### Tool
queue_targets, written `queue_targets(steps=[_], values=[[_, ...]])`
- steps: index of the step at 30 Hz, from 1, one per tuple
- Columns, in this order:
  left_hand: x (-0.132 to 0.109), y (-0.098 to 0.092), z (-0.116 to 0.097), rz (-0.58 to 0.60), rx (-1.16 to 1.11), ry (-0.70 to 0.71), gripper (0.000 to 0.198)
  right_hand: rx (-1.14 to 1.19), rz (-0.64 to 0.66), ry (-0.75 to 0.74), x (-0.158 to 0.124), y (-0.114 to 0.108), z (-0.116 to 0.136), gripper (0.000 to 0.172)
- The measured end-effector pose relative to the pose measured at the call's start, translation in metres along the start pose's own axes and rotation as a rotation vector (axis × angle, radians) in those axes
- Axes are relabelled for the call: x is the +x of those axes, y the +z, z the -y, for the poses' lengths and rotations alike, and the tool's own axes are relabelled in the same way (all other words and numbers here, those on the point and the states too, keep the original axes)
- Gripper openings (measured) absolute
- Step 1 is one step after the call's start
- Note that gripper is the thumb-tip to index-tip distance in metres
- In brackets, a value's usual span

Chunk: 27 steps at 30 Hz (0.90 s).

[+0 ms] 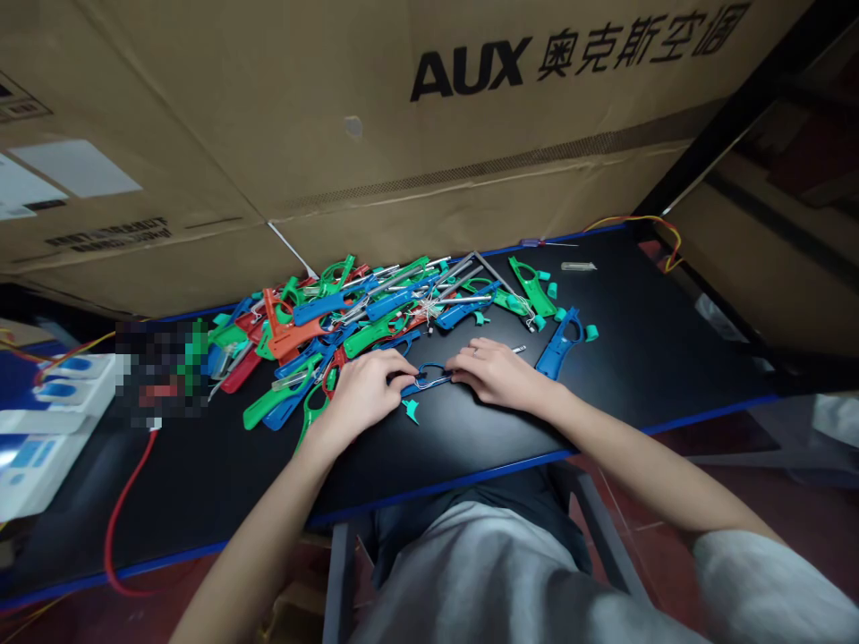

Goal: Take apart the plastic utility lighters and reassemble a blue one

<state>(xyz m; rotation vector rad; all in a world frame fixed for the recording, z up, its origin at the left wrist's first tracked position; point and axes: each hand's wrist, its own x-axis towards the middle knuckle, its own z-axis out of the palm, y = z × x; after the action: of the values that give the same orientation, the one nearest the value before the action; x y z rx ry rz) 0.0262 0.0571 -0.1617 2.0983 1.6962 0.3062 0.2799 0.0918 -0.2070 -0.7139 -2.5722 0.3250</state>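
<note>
A blue lighter shell (427, 379) lies flat on the black tabletop (644, 358), between the two hands. The left hand (366, 389) pinches its left end with curled fingers; the right hand (497, 371) grips its right end the same way. A small teal trigger piece (411, 410) sits just below it. Behind lies a heap of coloured lighter parts (362, 313), against a cardboard box (403, 134).

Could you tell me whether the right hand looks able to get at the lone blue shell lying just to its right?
Probably yes: the right hand lies beside the blue shell, with only bare black table between them.
</note>
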Motion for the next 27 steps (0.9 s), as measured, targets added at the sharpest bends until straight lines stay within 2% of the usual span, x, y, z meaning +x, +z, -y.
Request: queue_targets(steps=[3, 6, 10, 16, 19, 24, 27], values=[[-0.012, 0.009, 0.003, -0.174, 0.063, 0.183, 0.016, -0.011, 0.01, 0.0, 0.0, 0.0, 0.0, 0.014], [-0.019, 0.013, 0.005, -0.275, 0.005, 0.246, 0.015, -0.012, 0.007, -0.009, 0.0, 0.0, 0.0, 0.015], [-0.017, 0.014, 0.012, -0.284, -0.094, 0.278, 0.011, -0.003, 0.001, -0.009, 0.001, 0.0, 0.0, 0.015], [-0.011, 0.021, 0.024, -0.303, -0.062, 0.281, 0.014, -0.013, -0.009, -0.015, 0.002, -0.001, 0.001, 0.015], [-0.011, 0.024, 0.023, -0.319, -0.008, 0.326, 0.018, -0.013, -0.024, -0.023, 0.002, -0.002, 0.001, 0.014], [-0.014, 0.026, 0.017, -0.353, 0.038, 0.273, 0.02, -0.011, -0.017, -0.025, 0.003, -0.004, 0.002, 0.015], [-0.016, 0.024, 0.017, -0.355, 0.054, 0.298, 0.019, -0.014, -0.011, -0.02, 0.003, -0.004, 0.002, 0.015]])
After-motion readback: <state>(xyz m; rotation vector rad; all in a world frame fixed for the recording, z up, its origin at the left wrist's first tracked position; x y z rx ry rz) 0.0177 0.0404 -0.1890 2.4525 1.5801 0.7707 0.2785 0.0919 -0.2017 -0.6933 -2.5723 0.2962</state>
